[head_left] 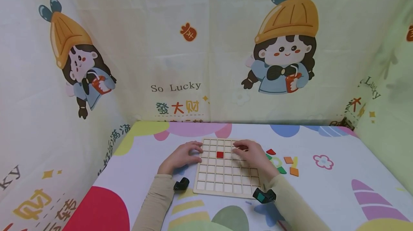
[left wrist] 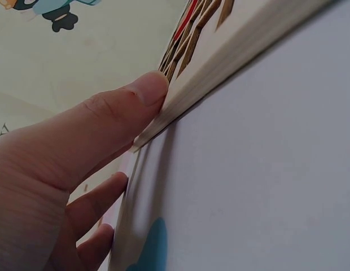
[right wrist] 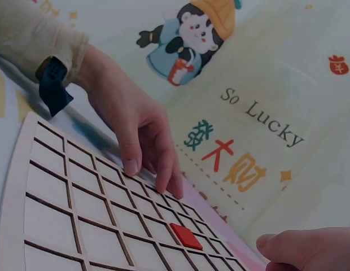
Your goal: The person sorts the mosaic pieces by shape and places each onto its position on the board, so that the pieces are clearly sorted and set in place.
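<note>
A pale wooden grid board (head_left: 197, 188) lies on the table with a red square tile (head_left: 220, 155) in one upper cell. Along the board's left edge rests my left hand (head_left: 185, 155), fingers spread. In the left wrist view its thumb (left wrist: 121, 110) touches the edge while the other fingers (left wrist: 96, 206) extend beyond. Over the board's upper right hovers my right hand (head_left: 253, 155), thumb and index finger apart, a short way right of the red tile. Only part of the right hand (right wrist: 313, 248) enters the right wrist view; its palm is hidden.
Right of the board lie loose flat pieces: a red one (head_left: 271, 151), a green one (head_left: 281, 170), an orange square (head_left: 288, 160) and another orange piece (head_left: 294, 171). A patterned cloth (head_left: 226, 44) hangs behind the table (head_left: 329, 195).
</note>
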Available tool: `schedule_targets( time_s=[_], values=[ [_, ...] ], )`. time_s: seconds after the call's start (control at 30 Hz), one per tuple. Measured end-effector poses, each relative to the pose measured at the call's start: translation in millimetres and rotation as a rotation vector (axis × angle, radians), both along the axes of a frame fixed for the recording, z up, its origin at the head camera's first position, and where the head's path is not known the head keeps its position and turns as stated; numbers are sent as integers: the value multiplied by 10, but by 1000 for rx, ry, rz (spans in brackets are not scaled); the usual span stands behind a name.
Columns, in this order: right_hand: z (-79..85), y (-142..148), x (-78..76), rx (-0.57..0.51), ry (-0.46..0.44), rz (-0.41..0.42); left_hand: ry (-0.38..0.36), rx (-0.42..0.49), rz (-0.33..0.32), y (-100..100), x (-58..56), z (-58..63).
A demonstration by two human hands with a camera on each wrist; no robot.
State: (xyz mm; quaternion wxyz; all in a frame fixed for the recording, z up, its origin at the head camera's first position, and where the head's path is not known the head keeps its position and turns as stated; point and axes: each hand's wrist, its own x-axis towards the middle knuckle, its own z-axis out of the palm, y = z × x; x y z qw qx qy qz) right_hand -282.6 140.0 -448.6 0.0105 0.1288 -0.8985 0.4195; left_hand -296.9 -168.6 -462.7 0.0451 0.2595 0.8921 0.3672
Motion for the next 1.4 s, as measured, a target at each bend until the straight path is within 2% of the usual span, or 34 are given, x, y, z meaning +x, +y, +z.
schedule_targets(
  time_s=[0.37,0.67,0.97,1.2,1.4],
  values=[
    [39,381,86,32,-25,-53,-2,2,4,-3,0,-5],
    [75,714,157,52,3,-51,-10,4,7,0,15,1],
    [140,1019,246,75,-40,-78,0,-16,17,-10,-29,-30],
    [115,1178,340,94,-109,-95,2,-5,2,-16,-35,-41],
    [93,1300,394,93,-126,-108,-19,-30,21,-6,-27,-31]
  ],
)
